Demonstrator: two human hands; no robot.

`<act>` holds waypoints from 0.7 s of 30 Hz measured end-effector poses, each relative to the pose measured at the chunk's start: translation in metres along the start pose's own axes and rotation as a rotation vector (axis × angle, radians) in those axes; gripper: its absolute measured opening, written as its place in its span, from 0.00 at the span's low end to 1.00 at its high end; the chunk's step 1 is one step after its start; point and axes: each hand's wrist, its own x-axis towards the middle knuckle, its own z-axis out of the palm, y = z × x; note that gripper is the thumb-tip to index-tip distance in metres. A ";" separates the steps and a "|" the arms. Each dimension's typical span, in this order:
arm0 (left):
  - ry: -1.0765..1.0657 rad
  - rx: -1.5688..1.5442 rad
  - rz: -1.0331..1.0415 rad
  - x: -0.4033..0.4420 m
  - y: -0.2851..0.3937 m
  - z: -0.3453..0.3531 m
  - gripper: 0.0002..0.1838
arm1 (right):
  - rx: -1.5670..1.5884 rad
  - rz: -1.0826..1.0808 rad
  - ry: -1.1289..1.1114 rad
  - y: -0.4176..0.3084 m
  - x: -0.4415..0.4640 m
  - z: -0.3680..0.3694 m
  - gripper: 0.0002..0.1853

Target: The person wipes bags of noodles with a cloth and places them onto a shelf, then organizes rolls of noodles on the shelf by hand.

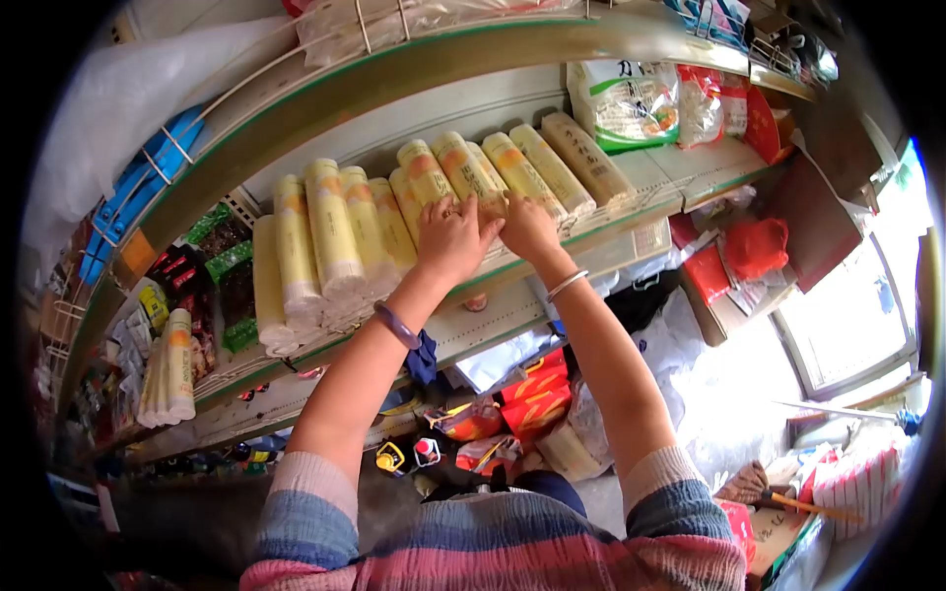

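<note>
Wrapped packs of dried noodles (333, 231), cylinder-shaped with pale yellow paper, are stacked side by side on the shelf in front of me. My left hand (455, 239), below a purple bangle, has its fingers curled over the near end of a noodle pack (425, 172), thumb stretched to the right. Close beside it, my right hand (529, 229), with a silver bangle at the wrist, has its fingers bent around the near end of another noodle pack (461, 163). The fingertips are partly hidden. Further right lies a browner noodle pack (588, 163).
A white-and-green bag (624, 106) stands at the shelf's right. An upper shelf edge (443, 61) curves above the packs. More noodle packs (174, 369) stand at far left. Below are red packages (537, 399), and a red plastic bag (756, 246) sits in a carton on the right.
</note>
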 end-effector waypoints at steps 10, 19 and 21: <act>0.074 -0.310 -0.109 0.018 0.009 -0.001 0.22 | 0.142 -0.092 -0.097 0.015 0.043 0.011 0.23; 0.370 -0.526 0.140 -0.014 0.035 -0.058 0.24 | 1.431 0.163 -0.362 -0.023 -0.029 -0.049 0.16; 0.446 -0.413 0.149 -0.042 0.034 -0.073 0.34 | 1.425 0.088 -0.343 -0.038 -0.043 -0.051 0.17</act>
